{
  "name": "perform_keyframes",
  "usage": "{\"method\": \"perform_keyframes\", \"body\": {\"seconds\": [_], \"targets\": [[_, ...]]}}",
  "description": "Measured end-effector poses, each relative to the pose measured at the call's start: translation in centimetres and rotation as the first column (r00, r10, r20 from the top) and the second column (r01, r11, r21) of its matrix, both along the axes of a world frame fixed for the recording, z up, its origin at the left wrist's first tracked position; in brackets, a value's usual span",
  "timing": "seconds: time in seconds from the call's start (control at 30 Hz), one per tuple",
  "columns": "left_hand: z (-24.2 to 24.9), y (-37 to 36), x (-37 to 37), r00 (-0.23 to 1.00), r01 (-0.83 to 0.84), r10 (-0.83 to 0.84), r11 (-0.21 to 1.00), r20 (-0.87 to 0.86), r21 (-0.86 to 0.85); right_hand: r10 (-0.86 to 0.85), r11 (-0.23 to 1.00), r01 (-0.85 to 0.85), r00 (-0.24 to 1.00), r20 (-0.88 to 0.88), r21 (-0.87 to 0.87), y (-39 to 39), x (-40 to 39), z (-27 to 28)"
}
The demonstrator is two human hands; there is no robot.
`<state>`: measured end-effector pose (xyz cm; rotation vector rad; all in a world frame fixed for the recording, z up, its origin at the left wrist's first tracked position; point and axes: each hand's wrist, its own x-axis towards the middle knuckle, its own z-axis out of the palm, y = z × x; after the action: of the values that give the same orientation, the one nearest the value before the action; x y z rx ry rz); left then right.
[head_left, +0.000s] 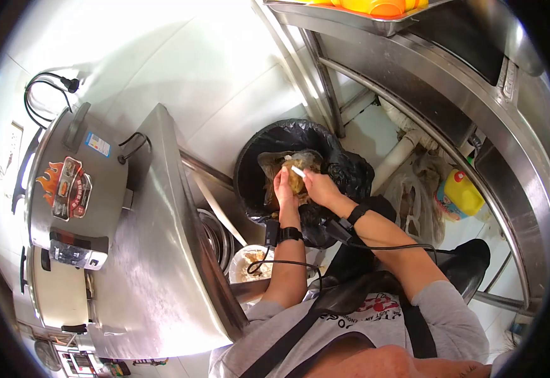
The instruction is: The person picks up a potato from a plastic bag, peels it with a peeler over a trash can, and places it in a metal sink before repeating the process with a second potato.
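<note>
My left hand (283,187) is closed on a yellowish, rounded piece of food (296,183) over the bin. Its exact kind I cannot make out; it looks like a peeled root vegetable. My right hand (320,188) grips a small tool with a white handle (298,171), close against that piece. The tool's working end is hidden or too small to tell. Below both hands is a round bin lined with a black plastic bag (256,142), with brownish scraps and a clear plastic bag inside.
A steel table (161,252) stands at left, bearing a large grey electric pot (80,183). Beside the bin sits a white bowl of pale food pieces (246,264). A steel counter frame (439,138) curves along the right, with plastic bags (410,201) and a yellow container (461,192) beneath.
</note>
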<state>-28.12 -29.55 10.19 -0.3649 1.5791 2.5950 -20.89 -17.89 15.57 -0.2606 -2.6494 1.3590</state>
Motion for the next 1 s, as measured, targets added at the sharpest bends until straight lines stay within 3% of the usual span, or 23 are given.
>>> {"method": "perform_keyframes", "body": {"seconds": [0.07,0.1,0.17,0.23,0.3,0.37,0.43,0.5,0.63,0.77,0.87,0.9,0.97,1.0], "targets": [[0.1,-0.4,-0.2,0.999,-0.033,0.032,0.998,0.018,0.053,0.215,0.976,-0.215,0.977,0.000,0.030,-0.5,1.2,-0.2],[0.4,-0.4,-0.3,0.997,-0.067,0.063,0.992,0.042,0.103,0.375,0.899,-0.387,0.922,0.098,0.206,-0.8,1.2,-0.7],[0.3,-0.6,-0.9,0.990,-0.082,0.069,0.991,0.124,0.103,0.372,0.928,-0.372,0.928,0.010,0.006,-1.5,2.8,-1.4],[-1.4,-1.2,-1.5,0.998,0.053,-0.063,0.949,0.021,0.311,0.328,0.944,-0.329,0.943,-0.055,-0.022,-1.0,2.9,-1.5],[-0.5,-1.2,-0.5,0.993,0.085,-0.107,0.928,0.042,0.364,0.292,0.953,-0.299,0.950,-0.112,-0.057,-0.8,3.3,-0.6],[-0.1,-1.4,-0.5,0.988,0.057,-0.108,0.923,0.113,0.381,0.088,0.991,-0.093,0.995,-0.053,-0.101,-0.2,3.2,0.4],[0.9,-1.0,-0.3,0.978,-0.009,-0.061,0.942,0.200,0.334,-0.012,0.995,0.008,0.999,-0.045,-0.101,0.5,2.3,0.5],[1.5,-0.2,0.1,0.966,0.078,-0.109,0.987,0.234,0.138,-0.174,0.977,0.162,0.982,-0.077,-0.139,1.4,1.5,0.9],[0.1,-0.1,-0.5,0.956,0.271,-0.280,0.957,0.083,0.099,-0.158,0.979,0.153,0.987,-0.029,-0.133,2.3,0.4,0.5],[-0.3,-0.3,-0.7,0.943,0.323,-0.327,0.944,0.064,0.071,-0.119,0.989,0.119,0.993,0.011,-0.086,2.2,0.3,0.5],[-0.6,-0.5,-0.7,0.942,0.333,-0.334,0.942,0.027,0.038,-0.071,0.997,0.073,0.995,0.071,-0.022,2.5,0.6,0.2],[-0.4,-0.5,-0.5,0.943,0.332,-0.333,0.943,0.027,0.037,-0.031,0.999,0.031,1.000,0.001,-0.024,2.6,0.8,-0.2],[0.2,-0.3,-0.1,0.969,0.201,-0.206,0.978,0.139,0.054,0.007,1.000,-0.009,0.997,-0.072,-0.022,2.1,1.1,-1.3],[0.1,-0.4,-0.3,0.974,0.157,-0.176,0.978,0.142,0.135,0.140,0.990,-0.139,0.990,-0.034,0.021,1.5,1.6,-2.0]]}}
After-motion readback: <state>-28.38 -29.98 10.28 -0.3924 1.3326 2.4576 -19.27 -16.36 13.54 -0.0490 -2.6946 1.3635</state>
